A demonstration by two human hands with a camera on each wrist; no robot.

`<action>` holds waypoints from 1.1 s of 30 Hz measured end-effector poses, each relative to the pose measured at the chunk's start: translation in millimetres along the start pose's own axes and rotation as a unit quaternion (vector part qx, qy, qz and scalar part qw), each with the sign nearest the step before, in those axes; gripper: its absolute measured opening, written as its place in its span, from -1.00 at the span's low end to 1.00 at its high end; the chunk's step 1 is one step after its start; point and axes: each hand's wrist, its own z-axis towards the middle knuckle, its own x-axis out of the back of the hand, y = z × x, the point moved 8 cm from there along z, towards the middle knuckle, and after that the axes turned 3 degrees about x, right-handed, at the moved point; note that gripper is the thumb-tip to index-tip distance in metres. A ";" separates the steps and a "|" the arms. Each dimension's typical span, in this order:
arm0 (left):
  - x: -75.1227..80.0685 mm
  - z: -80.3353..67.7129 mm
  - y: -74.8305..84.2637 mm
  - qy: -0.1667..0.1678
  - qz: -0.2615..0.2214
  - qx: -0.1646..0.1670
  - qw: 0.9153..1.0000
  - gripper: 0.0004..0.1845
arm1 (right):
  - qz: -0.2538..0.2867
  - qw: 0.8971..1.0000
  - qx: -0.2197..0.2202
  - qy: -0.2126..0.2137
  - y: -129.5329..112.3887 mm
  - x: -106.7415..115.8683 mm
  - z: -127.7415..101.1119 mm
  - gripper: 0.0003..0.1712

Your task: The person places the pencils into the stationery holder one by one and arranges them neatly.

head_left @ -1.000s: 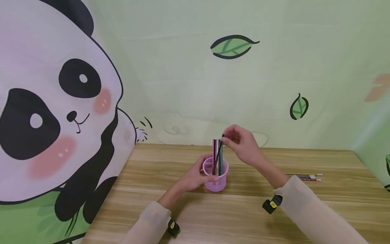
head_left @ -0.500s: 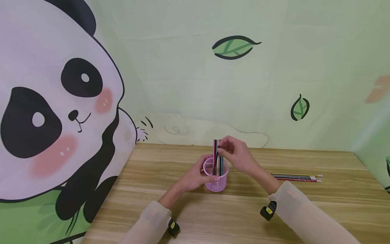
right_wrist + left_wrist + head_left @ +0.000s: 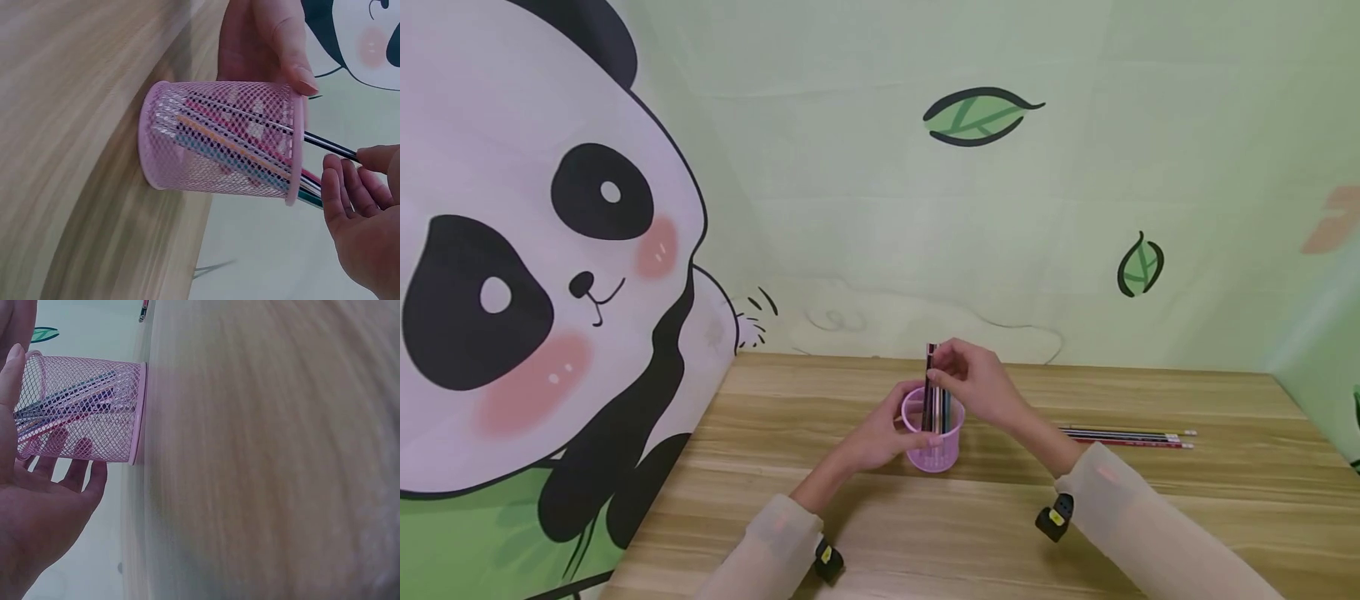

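A pink mesh pencil cup (image 3: 942, 457) stands on the wooden table, with several pencils (image 3: 212, 134) inside leaning to one side. My left hand (image 3: 874, 435) holds the cup from the left, its thumb at the rim and the fingers around the far side. Above the opening, my right hand (image 3: 981, 382) pinches a black pencil (image 3: 330, 146) near its upper end between thumb and fingers. That pencil's lower part is inside the mesh, next to the others. In the left wrist view the cup (image 3: 81, 406) shows sideways, the left fingers spread along its wall.
Several more pencils (image 3: 1127, 437) lie on the table (image 3: 1225, 500) to the right, partly behind the right forearm. A pale green backdrop (image 3: 850, 208) with a panda and leaves rises behind the table's back edge.
My right hand has moved down and left, lowering the black pencil into the cup and bringing it more upright. The left hand stays in place around the cup.
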 end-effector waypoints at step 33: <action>1.2 -0.2 -1.3 0.013 0.009 -0.002 1.000 -0.08 | -0.181 0.980 0.013 -0.078 67.8 99.9 -75.3 -0.95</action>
